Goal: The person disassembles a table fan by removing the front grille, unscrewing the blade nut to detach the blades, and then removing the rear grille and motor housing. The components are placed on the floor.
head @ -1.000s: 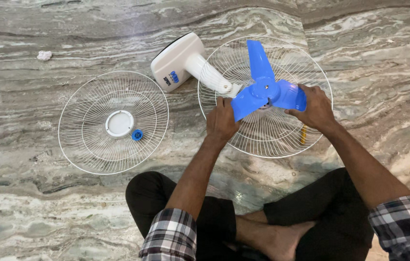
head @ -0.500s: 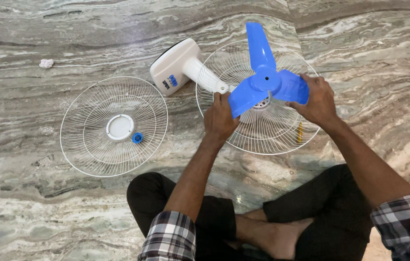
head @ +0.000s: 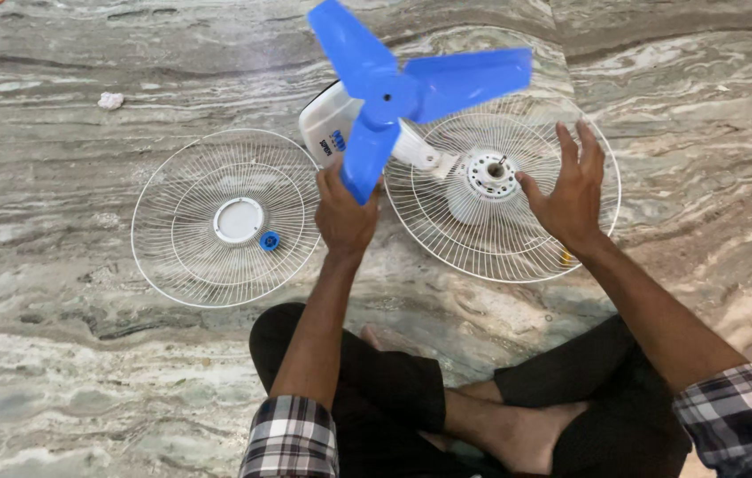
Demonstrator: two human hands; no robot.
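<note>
Blue fan blade (head: 394,88) lifted in left hand (head: 345,217), one vane pointing down, hub facing camera

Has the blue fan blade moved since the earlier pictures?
Yes. The blue fan blade is now off the motor shaft, lifted up and leftward by the left hand, judged against the rear grille.

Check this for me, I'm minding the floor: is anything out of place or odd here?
The fan is apart: the left hand holds the blue blade off the motor shaft, a loose front grille lies alongside, and a crumpled white scrap litters the floor.
</note>
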